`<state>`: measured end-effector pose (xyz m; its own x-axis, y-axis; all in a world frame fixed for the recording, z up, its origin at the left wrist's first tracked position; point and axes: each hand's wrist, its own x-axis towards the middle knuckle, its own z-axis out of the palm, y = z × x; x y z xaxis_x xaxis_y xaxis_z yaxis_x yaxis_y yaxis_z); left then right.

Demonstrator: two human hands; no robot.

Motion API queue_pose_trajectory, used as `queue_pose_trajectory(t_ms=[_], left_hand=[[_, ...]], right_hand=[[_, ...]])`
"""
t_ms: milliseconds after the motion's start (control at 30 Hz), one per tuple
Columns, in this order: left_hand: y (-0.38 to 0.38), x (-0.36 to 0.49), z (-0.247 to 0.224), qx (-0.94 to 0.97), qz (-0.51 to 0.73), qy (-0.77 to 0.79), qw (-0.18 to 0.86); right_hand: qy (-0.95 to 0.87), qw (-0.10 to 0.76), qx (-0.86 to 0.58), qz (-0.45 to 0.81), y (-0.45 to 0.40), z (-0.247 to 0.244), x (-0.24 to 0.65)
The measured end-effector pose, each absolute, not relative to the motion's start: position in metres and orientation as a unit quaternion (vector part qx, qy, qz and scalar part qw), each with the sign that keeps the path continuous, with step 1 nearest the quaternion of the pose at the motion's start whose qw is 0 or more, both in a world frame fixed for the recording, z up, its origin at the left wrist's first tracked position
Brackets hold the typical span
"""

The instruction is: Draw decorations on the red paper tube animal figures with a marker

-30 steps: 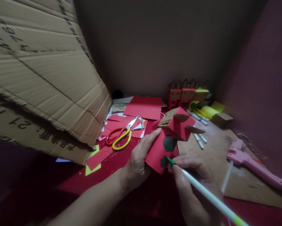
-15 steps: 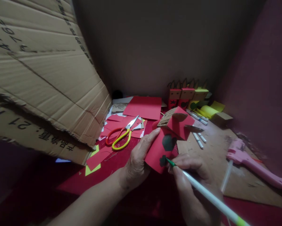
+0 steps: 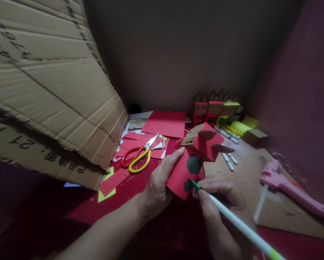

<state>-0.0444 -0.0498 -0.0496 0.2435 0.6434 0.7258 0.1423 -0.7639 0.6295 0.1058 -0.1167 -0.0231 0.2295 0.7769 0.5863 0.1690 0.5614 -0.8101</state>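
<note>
My left hand is closed around a red paper figure, its thumb along the upper left side. The figure has a rolled paper body and a boxy head of red paper and cardboard with ear-like pieces, tilted to the right. Two dark green shapes show on the body: a hexagon above and a smaller flower-like one below. Pinched in my right hand is a white felt-tip pen with a green tip. That tip meets the right edge of the lower shape. Some right fingers are hidden behind the pen and figure.
Scissors with red and yellow handles lie left, by red paper scraps. Similar finished-looking figures stand at the back. A pink glue gun and several pens rest at right. A big cardboard sheet rises at left.
The pen tip has barely shifted at the lower green shape, whose right part looks slightly more filled. Both hands and the figure stay nearly still.
</note>
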Motion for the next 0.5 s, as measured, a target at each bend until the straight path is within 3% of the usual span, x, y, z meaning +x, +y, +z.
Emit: queue_pose_trajectory(t_ms=[500], left_hand=[[-0.0520,-0.0439,-0.0439,0.776,0.546,0.275,0.157]], right_hand=[[-0.580,0.659,-0.425,0.221,-0.1188,-0.0229,0.1077]])
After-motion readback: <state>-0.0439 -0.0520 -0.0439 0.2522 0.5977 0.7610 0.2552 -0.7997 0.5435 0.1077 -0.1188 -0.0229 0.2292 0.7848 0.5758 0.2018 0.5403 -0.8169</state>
